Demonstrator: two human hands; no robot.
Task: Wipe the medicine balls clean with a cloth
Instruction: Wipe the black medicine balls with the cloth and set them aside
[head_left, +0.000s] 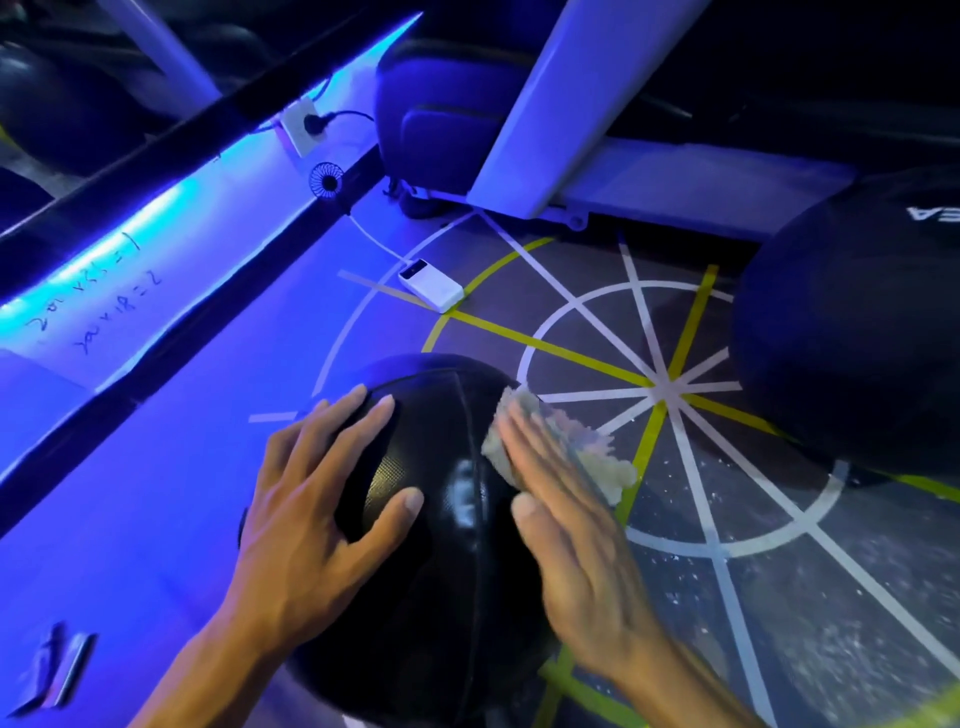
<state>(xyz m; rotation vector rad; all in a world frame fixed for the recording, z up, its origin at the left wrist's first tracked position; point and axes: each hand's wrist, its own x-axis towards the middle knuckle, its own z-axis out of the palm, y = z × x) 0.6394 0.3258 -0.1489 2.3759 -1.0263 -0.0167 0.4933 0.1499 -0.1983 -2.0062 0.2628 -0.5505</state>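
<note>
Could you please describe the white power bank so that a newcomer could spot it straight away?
Start at the taped circle with spokes on the floor, then go up-left to its outer yellow arc. The power bank lies there, a small white slab with a cable attached, unlike the black medicine balls.

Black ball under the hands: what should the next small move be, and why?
Probably sweep the cloth leftward over the top of the black ball. The right hand presses it flat on the ball's right side only, the left hand steadies the ball with spread fingers, and the glossy middle panel lies uncovered between the hands.
</note>
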